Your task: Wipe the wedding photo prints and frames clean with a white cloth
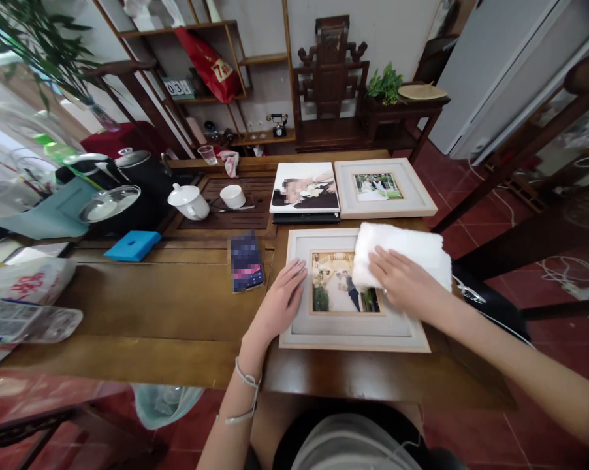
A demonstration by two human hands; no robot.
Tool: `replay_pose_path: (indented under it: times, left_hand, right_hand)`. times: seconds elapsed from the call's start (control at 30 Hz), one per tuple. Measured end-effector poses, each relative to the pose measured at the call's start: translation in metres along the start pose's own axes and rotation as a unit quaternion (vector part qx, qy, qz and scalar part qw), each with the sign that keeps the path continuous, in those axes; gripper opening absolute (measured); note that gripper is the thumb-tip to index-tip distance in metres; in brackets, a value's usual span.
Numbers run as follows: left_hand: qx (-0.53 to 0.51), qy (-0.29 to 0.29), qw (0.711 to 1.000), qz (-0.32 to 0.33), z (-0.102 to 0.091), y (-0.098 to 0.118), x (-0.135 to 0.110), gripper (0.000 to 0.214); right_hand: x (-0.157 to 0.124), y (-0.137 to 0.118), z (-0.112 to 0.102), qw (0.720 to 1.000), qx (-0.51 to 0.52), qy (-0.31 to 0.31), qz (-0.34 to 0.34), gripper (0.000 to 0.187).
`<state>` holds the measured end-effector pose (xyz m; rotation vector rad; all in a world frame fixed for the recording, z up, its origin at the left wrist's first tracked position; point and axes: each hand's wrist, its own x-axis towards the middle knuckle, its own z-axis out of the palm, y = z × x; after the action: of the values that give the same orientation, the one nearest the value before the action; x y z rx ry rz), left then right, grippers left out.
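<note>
A pale framed photo (324,326) lies flat on the wooden table (152,313) in front of me. My left hand (279,300) rests flat on the frame's left border, fingers stretched out. My right hand (402,281) presses a folded white cloth (407,251) onto the frame's upper right part, fingers lying flat on the cloth. A phone (246,262) lies just left of the frame.
Behind lie a frameless photo print (304,187) and a second framed photo (383,188). A tea tray holds a white teapot (190,201) and cup (232,196). Kettles, a blue box (132,245) and plastic bags crowd the left. A carved chair (331,78) stands at the back.
</note>
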<state>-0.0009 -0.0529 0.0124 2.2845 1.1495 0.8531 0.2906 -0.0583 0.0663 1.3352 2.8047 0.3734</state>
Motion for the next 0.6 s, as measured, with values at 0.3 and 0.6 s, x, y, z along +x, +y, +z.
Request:
replay_pose_path:
  times: [0.3, 0.6]
  left_hand:
    - [0.014, -0.017, 1.0, -0.016, -0.003, 0.004, 0.001, 0.041]
    - [0.014, -0.013, 1.0, 0.001, -0.003, 0.001, 0.0, 0.041]
  right_hand:
    - [-0.063, -0.056, -0.017, 0.99, 0.121, 0.039, -0.056, 0.065]
    - [0.061, 0.006, 0.006, 0.989, 0.119, 0.018, 0.088, 0.051]
